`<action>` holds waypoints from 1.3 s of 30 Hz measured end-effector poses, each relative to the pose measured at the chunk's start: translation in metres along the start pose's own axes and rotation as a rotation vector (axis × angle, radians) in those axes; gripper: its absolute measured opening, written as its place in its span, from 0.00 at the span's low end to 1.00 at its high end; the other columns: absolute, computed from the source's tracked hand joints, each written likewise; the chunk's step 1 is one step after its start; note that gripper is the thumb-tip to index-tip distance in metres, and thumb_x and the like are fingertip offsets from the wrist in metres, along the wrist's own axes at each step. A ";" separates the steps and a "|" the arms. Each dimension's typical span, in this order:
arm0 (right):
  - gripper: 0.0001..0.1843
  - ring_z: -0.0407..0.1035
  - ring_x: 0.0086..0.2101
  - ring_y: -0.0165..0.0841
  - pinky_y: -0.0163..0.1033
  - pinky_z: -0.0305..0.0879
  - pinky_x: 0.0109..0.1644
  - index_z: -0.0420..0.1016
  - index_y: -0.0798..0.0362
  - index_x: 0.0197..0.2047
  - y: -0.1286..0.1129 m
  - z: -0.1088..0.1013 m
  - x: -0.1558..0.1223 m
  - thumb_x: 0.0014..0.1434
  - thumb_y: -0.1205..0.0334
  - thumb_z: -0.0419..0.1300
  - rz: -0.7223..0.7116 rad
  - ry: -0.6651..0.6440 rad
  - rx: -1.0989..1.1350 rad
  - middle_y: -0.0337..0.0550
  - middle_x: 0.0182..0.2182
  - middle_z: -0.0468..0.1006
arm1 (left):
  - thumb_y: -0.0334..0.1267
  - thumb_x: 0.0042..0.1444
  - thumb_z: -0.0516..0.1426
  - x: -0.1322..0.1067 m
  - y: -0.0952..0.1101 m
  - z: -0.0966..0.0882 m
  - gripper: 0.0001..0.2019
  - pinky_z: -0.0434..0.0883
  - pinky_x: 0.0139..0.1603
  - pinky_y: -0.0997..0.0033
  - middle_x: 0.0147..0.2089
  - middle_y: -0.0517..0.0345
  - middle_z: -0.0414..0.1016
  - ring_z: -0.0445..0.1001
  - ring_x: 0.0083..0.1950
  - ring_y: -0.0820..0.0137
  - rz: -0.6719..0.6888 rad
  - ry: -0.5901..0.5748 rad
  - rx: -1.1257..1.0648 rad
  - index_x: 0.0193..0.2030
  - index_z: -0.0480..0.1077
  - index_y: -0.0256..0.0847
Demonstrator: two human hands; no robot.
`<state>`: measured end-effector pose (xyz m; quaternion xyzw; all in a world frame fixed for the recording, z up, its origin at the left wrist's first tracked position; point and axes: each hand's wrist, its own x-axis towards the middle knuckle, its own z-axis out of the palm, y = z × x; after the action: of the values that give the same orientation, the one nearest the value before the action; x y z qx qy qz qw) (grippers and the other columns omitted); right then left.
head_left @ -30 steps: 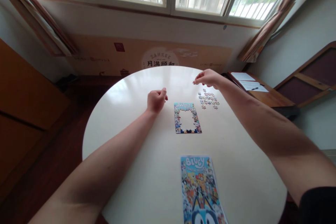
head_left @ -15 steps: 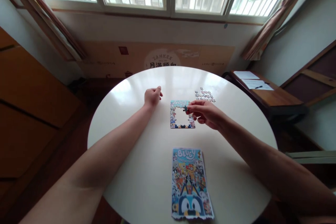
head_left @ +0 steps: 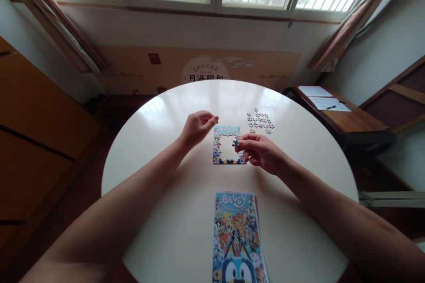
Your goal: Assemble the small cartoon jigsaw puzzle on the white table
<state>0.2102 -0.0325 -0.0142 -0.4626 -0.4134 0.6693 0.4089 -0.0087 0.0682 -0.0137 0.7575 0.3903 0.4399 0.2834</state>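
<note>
Right hand pinches piece at inner right edge of frame, left hand half-curled near top-left corner, grip unclear; lower fingers catching the border could skew it.

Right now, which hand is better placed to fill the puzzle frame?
Probably the right hand: it pinches a piece at the right side of the puzzle frame, and the loose pieces lie nearer it. The left hand, by the frame's top left corner, shows no piece.
</note>
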 end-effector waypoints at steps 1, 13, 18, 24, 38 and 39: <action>0.15 0.68 0.22 0.26 0.29 0.43 0.17 0.75 0.52 0.33 0.001 0.000 0.000 0.48 0.54 0.73 -0.022 0.006 -0.038 0.43 0.31 0.80 | 0.46 0.57 0.59 -0.004 0.011 0.000 0.13 0.69 0.34 0.71 0.31 0.53 0.79 0.73 0.31 0.71 0.049 -0.069 0.029 0.32 0.78 0.38; 0.16 0.69 0.26 0.28 0.29 0.51 0.19 0.78 0.53 0.34 0.006 0.008 -0.005 0.51 0.49 0.71 -0.125 0.023 -0.230 0.45 0.31 0.80 | 0.36 0.53 0.63 -0.018 0.052 0.001 0.04 0.72 0.34 0.71 0.30 0.57 0.82 0.78 0.32 0.70 -0.033 -0.546 -0.081 0.33 0.82 0.41; 0.15 0.69 0.26 0.29 0.30 0.50 0.19 0.78 0.53 0.34 0.011 0.006 -0.002 0.52 0.50 0.71 -0.113 0.010 -0.220 0.45 0.31 0.80 | 0.36 0.53 0.63 -0.017 0.048 0.003 0.05 0.72 0.33 0.72 0.31 0.56 0.83 0.79 0.33 0.69 -0.137 -0.604 -0.146 0.34 0.82 0.41; 0.11 0.73 0.28 0.32 0.36 0.63 0.27 0.83 0.49 0.39 0.001 -0.012 -0.005 0.61 0.51 0.64 -0.264 -0.004 -0.588 0.44 0.31 0.82 | 0.35 0.51 0.63 -0.015 0.034 0.005 0.05 0.70 0.32 0.71 0.30 0.56 0.82 0.76 0.30 0.70 -0.214 -0.620 -0.084 0.33 0.83 0.41; 0.09 0.73 0.38 0.34 0.40 0.64 0.39 0.85 0.43 0.43 0.001 -0.016 -0.012 0.66 0.58 0.61 -0.703 -0.219 -1.316 0.43 0.38 0.82 | 0.36 0.49 0.62 -0.022 0.023 0.021 0.07 0.69 0.35 0.71 0.33 0.57 0.84 0.80 0.35 0.66 -0.176 -0.623 0.059 0.33 0.83 0.44; 0.10 0.73 0.37 0.34 0.40 0.64 0.38 0.85 0.43 0.43 0.002 -0.017 -0.012 0.66 0.58 0.61 -0.705 -0.218 -1.324 0.43 0.38 0.82 | 0.36 0.49 0.62 -0.022 0.023 0.021 0.07 0.69 0.34 0.71 0.32 0.57 0.84 0.79 0.34 0.66 -0.169 -0.625 0.070 0.33 0.83 0.44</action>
<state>0.2287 -0.0409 -0.0162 -0.3832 -0.8904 0.1529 0.1924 0.0110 0.0354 -0.0156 0.8301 0.3607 0.1474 0.3989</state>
